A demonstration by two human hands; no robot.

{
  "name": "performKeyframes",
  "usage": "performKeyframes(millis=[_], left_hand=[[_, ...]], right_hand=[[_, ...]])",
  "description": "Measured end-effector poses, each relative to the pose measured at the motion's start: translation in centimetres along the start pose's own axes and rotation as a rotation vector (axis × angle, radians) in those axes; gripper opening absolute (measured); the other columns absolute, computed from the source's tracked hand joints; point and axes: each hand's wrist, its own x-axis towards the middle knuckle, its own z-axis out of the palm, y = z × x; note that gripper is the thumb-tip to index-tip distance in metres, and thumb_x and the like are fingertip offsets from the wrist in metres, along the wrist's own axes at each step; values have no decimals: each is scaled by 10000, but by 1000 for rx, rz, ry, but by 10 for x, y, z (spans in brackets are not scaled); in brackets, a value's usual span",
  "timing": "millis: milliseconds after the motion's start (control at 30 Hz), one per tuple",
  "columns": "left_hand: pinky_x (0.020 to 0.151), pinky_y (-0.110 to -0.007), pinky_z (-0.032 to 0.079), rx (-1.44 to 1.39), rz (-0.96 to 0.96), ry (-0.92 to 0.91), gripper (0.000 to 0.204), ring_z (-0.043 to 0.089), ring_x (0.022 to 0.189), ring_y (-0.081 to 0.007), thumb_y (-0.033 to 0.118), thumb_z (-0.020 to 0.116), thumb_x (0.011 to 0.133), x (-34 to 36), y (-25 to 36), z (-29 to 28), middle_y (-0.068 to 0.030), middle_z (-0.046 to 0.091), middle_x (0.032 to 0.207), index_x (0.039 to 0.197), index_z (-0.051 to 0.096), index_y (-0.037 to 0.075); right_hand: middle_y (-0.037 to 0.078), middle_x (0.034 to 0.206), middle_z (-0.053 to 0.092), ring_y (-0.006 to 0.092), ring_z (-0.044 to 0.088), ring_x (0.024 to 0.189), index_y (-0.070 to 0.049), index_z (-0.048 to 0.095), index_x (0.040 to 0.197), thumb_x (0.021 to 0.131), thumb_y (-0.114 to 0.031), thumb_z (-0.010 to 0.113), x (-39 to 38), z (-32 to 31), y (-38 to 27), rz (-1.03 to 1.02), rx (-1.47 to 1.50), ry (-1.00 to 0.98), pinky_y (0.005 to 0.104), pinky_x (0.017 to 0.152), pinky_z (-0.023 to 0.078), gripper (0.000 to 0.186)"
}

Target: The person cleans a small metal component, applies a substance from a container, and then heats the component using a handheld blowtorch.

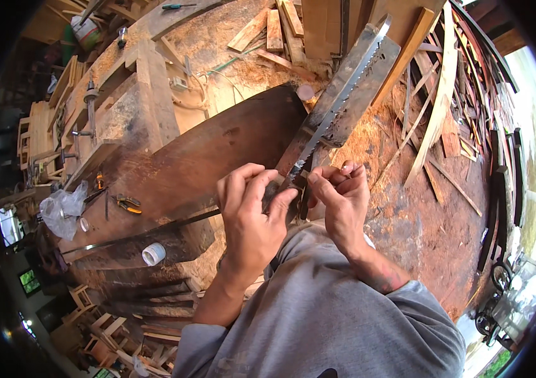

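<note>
A long toothed saw blade [348,90] slants across a dark wooden support [368,94] in front of me, its teeth to the right. Its near end runs down between my two hands. My left hand [250,211] curls its thumb and fingers round the blade near this end, where the fingers partly hide it. Just to the right of the blade is my right hand [342,200], thumb and fingers pinched together and the others folded in. Whatever it pinches is too small to make out. A thin metal strip [148,232] stretches left along the bench edge.
A broad dark board [217,142] lies left of the blade. On its left part are pliers [129,203], a screwdriver [99,181] and a plastic bag [63,208]. A white tub [153,254] stands nearer me. Wood strips [441,94] pile up at right.
</note>
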Motion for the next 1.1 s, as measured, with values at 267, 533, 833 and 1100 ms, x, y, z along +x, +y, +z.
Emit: performKeyframes(millis=[267,533,833,1100], left_hand=[[852,-411,444,2,43,-52,242,586,948,-286,43,793,757,-6,-8,12,-85,637,1004,953,651,34],[770,-400,491,-57,52,-12,226,615,869,-297,-5,786,759,-7,-11,15,-114,654,957,931,640,13],[837,-412,462,-81,8,-51,216,609,921,-292,27,773,769,-6,-11,13,-93,654,980,943,645,28],[822,-339,523,-598,-370,-214,345,663,919,-218,37,665,895,11,-17,11,-159,701,1012,1219,590,-53]], right_hand=[[141,931,668,135,613,650,-114,304,1038,899,55,673,2,1,0,34,8,38,271,523,537,428],[132,938,673,156,610,616,-115,346,1034,886,62,675,3,3,2,-12,27,48,278,529,518,401],[156,945,684,140,631,655,-109,315,1007,895,68,673,2,2,4,25,-14,16,265,537,545,414],[166,953,692,147,649,696,-97,314,1008,899,57,680,4,5,4,44,0,16,265,558,548,411]])
